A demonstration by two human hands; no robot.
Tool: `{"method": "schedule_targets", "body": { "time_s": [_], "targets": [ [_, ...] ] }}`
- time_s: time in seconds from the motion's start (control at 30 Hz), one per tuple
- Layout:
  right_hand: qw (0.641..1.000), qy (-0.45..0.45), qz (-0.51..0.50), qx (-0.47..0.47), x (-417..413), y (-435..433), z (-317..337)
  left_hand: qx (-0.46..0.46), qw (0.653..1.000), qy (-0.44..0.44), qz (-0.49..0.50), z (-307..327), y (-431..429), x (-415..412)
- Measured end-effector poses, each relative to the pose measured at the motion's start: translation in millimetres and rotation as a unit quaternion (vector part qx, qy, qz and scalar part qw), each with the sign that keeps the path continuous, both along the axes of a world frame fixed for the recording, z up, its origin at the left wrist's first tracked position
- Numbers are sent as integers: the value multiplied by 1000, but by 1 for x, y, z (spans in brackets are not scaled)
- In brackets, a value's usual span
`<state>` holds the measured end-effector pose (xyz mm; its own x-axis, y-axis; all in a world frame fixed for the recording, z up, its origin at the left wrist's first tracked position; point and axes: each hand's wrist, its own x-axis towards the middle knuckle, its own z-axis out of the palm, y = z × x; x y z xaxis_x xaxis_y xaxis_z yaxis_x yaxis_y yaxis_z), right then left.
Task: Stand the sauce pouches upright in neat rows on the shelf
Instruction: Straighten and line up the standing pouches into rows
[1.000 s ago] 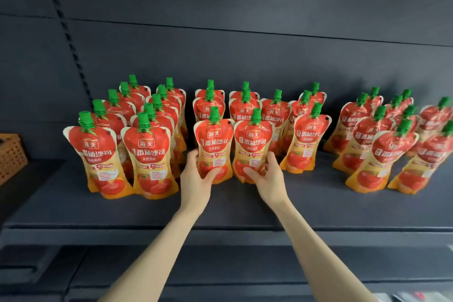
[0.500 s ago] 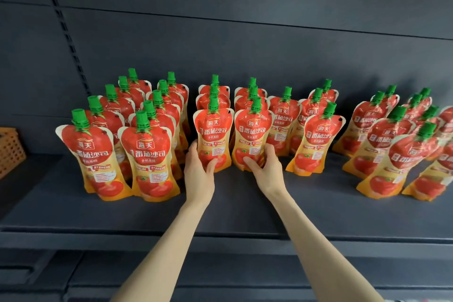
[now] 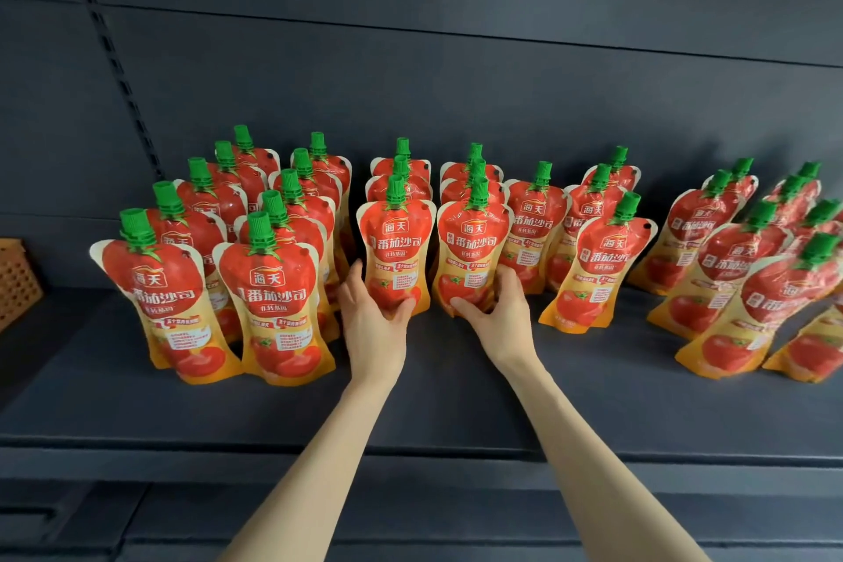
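Red and orange tomato sauce pouches with green caps stand in rows on the dark shelf (image 3: 410, 406). My left hand (image 3: 372, 324) grips the base of the front pouch of one middle row (image 3: 394, 242). My right hand (image 3: 499, 310) grips the base of the front pouch of the neighbouring row (image 3: 472, 246). Both pouches stand upright on the shelf, side by side, with more pouches lined up behind them. Two longer rows (image 3: 269, 283) stand to the left. The pouches at the right (image 3: 771, 297) lean leftward.
A tilted pouch (image 3: 593, 269) stands just right of my right hand, with others behind it. A woven basket (image 3: 16, 283) sits at the left edge. The dark back panel (image 3: 456, 82) rises behind the rows. The shelf front lip (image 3: 410, 454) runs below my forearms.
Both hands pushed the two front middle pouches back toward the pouches behind them, closing the gaps. The camera view shifted slightly left and closer.
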<state>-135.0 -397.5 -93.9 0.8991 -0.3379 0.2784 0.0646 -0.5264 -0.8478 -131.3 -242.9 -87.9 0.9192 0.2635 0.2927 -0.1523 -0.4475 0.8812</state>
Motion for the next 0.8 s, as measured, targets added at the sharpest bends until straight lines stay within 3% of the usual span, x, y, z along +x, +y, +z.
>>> {"method": "schedule_targets", "body": {
  "time_s": [0.8],
  "targets": [
    [999,17,-16,-23,1,0,-1,-32,999,7,0,-7,3,10]
  ]
}}
